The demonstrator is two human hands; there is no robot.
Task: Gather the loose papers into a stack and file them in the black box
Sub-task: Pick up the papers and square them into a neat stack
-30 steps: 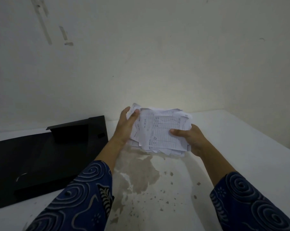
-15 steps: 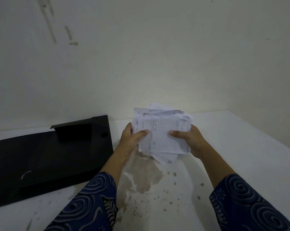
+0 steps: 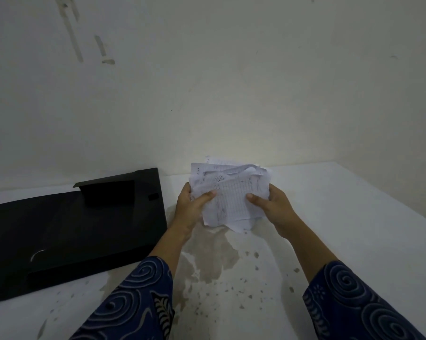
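Observation:
A rough stack of white printed papers stands nearly upright just above the white table, its sheets uneven at top and bottom. My left hand grips the stack's left edge, thumb on the front sheet. My right hand grips the right edge the same way. The black box lies open and flat on the table to the left of my hands, with a raised flap near its far right corner.
The white table has a large worn, stained patch below the papers. A pale wall rises right behind the table and wraps round on the right. Blue patterned sleeves cover both forearms.
The papers went from lying tilted on the table to held upright between both hands. My left hand shifted from the stack's top edge down to its left side.

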